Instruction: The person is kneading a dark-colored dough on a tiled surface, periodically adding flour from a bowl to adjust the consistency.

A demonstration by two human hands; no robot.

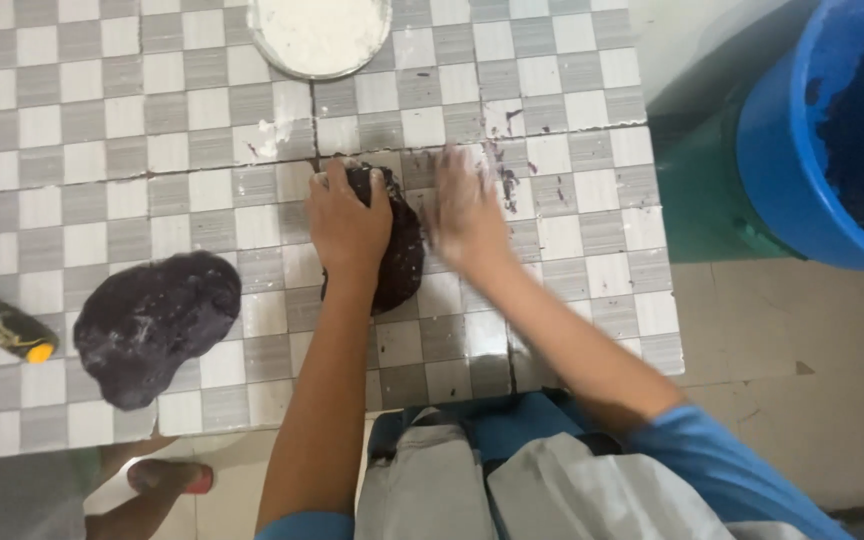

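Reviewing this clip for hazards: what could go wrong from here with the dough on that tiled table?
1. The right hand is motion-blurred beside the dark dough lump; a fast swipe might smear more residue over the tiles.
2. The second dough lump lies near the tiled table front edge and could slide off if bumped.
3. The left hand presses on the lump; dough may stick in the cracked grout.

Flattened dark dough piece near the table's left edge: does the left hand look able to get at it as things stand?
Probably yes. The left hand rests on the dark dough lump, and only bare checkered table lies between it and the flattened dough piece.
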